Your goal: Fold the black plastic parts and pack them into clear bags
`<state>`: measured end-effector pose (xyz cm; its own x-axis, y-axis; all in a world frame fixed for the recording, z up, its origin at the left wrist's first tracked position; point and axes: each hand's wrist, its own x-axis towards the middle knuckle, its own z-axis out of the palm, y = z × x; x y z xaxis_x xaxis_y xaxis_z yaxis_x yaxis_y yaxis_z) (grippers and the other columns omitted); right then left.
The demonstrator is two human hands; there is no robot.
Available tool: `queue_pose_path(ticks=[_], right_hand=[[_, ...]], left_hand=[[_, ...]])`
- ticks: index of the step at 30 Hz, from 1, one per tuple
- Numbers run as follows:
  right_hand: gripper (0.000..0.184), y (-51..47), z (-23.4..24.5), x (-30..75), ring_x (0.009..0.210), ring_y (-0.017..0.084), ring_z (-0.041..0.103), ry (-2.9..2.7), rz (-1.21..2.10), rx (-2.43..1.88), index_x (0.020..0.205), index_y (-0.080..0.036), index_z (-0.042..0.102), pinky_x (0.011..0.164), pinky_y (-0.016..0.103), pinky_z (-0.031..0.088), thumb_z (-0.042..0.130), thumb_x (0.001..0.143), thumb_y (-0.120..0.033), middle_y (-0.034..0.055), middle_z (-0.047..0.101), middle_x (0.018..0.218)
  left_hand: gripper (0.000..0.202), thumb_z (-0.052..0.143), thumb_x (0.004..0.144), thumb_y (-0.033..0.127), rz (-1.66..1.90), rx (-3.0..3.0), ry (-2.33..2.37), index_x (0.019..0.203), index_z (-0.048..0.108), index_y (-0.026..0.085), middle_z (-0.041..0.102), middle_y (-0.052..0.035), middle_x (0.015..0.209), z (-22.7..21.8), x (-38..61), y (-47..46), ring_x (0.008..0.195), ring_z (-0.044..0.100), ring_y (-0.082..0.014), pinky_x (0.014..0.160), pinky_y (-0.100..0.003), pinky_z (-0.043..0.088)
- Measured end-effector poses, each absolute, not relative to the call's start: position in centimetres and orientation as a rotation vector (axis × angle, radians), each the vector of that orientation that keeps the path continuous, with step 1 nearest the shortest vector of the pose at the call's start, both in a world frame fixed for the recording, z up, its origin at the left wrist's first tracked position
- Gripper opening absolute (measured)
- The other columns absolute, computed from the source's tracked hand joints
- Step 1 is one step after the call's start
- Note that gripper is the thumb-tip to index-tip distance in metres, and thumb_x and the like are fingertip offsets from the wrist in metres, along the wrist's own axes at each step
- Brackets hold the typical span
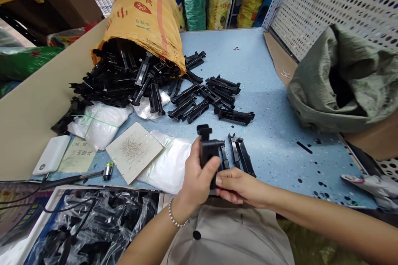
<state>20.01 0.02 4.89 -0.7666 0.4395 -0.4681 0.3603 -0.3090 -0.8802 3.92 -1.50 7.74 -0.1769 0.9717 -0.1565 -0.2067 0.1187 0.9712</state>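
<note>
My left hand (199, 172) is wrapped round a black plastic part (211, 151), held upright just above the table's front edge. At the lower end of that part, my right hand (236, 186) has its fingers pinched together; whether they grip the part or something small is hidden. Just behind my hands a few similar black parts (241, 155) lie side by side on the blue table. Farther back, more black parts (202, 99) lie in a loose group. A large heap of them (115, 76) spills from a yellow woven sack (139, 12).
A square tile (133, 151) with brown specks lies on white plastic packets (171, 165). To the left are a screwdriver (71, 180) and a white power bank (51, 155). A green sack (342, 87) stands open at right. Below left, a box holds plastic-wrapped black items (102, 223).
</note>
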Motion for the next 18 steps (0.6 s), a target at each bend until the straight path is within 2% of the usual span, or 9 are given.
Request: queue_pose_path(ticks=[2, 3, 5, 8, 11, 13, 15, 16, 18], right_hand=[[0.054, 0.2, 4.8, 20.2, 0.042, 0.009, 0.04, -1.794, 2.31, -1.054, 0.087, -0.015, 0.057, 0.041, 0.022, 0.035, 0.03, 0.093, -0.061, -0.0024, 0.051, 0.057], [0.052, 0.4, 5.0, 20.4, 0.047, 0.01, 0.046, -1.948, 2.154, -1.041, 0.09, -0.015, 0.058, 0.045, 0.023, 0.039, 0.03, 0.094, -0.059, 0.0, 0.055, 0.062], [0.044, 0.9, 6.1, 20.5, 0.064, 0.015, 0.056, -2.378, 1.531, -0.932, 0.098, -0.015, 0.059, 0.058, 0.027, 0.045, 0.035, 0.096, -0.052, 0.0057, 0.063, 0.077], [0.027, 1.5, 7.8, 20.6, 0.076, 0.019, 0.056, -2.767, 0.494, -0.506, 0.099, -0.013, 0.06, 0.067, 0.032, 0.044, 0.043, 0.097, -0.034, 0.0088, 0.063, 0.085], [0.023, 1.7, 8.2, 20.6, 0.072, 0.019, 0.054, -2.824, 0.054, -0.238, 0.09, -0.011, 0.061, 0.063, 0.032, 0.041, 0.042, 0.097, -0.022, 0.0072, 0.06, 0.077], [0.025, 1.5, 7.7, 20.6, 0.069, 0.018, 0.053, -2.81, 0.029, -0.231, 0.089, -0.011, 0.061, 0.061, 0.032, 0.04, 0.041, 0.097, -0.024, 0.007, 0.059, 0.075], [0.029, 1.0, 7.0, 20.6, 0.067, 0.018, 0.052, -2.786, 0.189, -0.309, 0.088, -0.012, 0.061, 0.059, 0.031, 0.04, 0.039, 0.098, -0.027, 0.0072, 0.059, 0.074], [0.032, 0.7, 6.6, 20.6, 0.067, 0.018, 0.052, -2.756, 0.358, -0.384, 0.086, -0.012, 0.06, 0.059, 0.031, 0.04, 0.037, 0.099, -0.03, 0.0073, 0.059, 0.074], [0.039, 0.0, 5.8, 20.4, 0.064, 0.015, 0.051, -2.61, 0.904, -0.62, 0.083, -0.014, 0.059, 0.056, 0.028, 0.04, 0.032, 0.1, -0.036, 0.0055, 0.057, 0.071]], left_hand=[[0.048, 0.074, 0.072, 0.044, 1.334, 0.89, 1.246, 0.112, 0.059, 0.021, 0.063, -0.0027, 0.091, 7.8, 3.9, -1.4, 0.078, 0.058, -0.0157, 0.069, -0.025, 0.046], [0.046, 0.071, 0.074, 0.046, 1.307, 0.806, 1.213, 0.11, 0.059, 0.02, 0.062, -0.0016, 0.086, 7.7, 3.8, -1.1, 0.071, 0.057, -0.0139, 0.063, -0.024, 0.046], [0.044, 0.065, 0.077, 0.051, 1.216, 0.526, 1.107, 0.106, 0.058, 0.019, 0.057, 0.0015, 0.074, 7.0, 3.8, -0.5, 0.055, 0.05, -0.0096, 0.05, -0.022, 0.04], [0.045, 0.066, 0.075, 0.053, 1.04, 0.194, 0.944, 0.1, 0.057, 0.017, 0.053, 0.0034, 0.065, 5.9, 4.1, 0.3, 0.045, 0.044, -0.007, 0.042, -0.019, 0.033], [0.043, 0.067, 0.074, 0.053, 0.95, 0.108, 0.91, 0.093, 0.058, 0.016, 0.053, 0.003, 0.063, 5.4, 4.5, 0.3, 0.044, 0.044, -0.007, 0.04, -0.018, 0.031], [0.042, 0.066, 0.074, 0.054, 1.002, 0.168, 0.963, 0.091, 0.058, 0.017, 0.053, 0.0031, 0.062, 5.5, 4.7, 0.1, 0.044, 0.043, -0.0072, 0.04, -0.019, 0.031], [0.04, 0.065, 0.075, 0.055, 1.118, 0.312, 1.065, 0.087, 0.058, 0.017, 0.052, 0.0032, 0.062, 6.0, 4.7, -0.4, 0.046, 0.043, -0.0074, 0.042, -0.02, 0.033], [0.039, 0.066, 0.075, 0.054, 1.174, 0.386, 1.114, 0.086, 0.058, 0.018, 0.053, 0.0026, 0.063, 6.3, 4.6, -0.8, 0.048, 0.045, -0.008, 0.045, -0.02, 0.035], [0.037, 0.071, 0.072, 0.05, 1.238, 0.458, 1.165, 0.088, 0.059, 0.019, 0.057, 0.0008, 0.07, 7.0, 4.4, -1.7, 0.056, 0.049, -0.0101, 0.053, -0.022, 0.04]])
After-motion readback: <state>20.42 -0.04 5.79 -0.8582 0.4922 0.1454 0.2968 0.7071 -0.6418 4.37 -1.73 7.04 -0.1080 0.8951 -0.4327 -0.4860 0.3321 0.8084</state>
